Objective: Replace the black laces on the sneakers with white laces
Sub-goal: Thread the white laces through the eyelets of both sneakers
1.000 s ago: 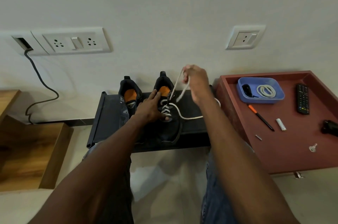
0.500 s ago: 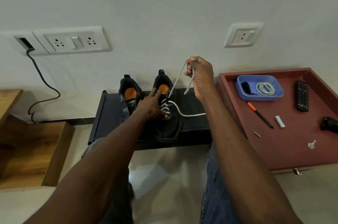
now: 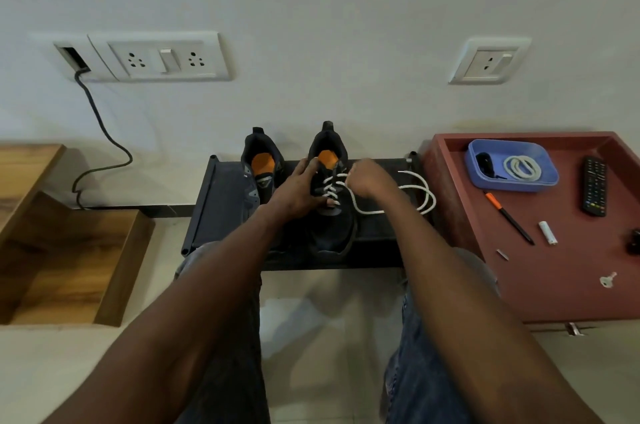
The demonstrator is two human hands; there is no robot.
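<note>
Both hands work one sneaker [image 3: 330, 209]: left hand [image 3: 297, 191] grips it; right hand [image 3: 367, 177] seemingly pinches the white lace [image 3: 408, 196].

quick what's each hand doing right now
Left hand: holds the right sneaker steady, fingers curled round its collar.
Right hand: down at the eyelets, pinching the white lace.
</note>
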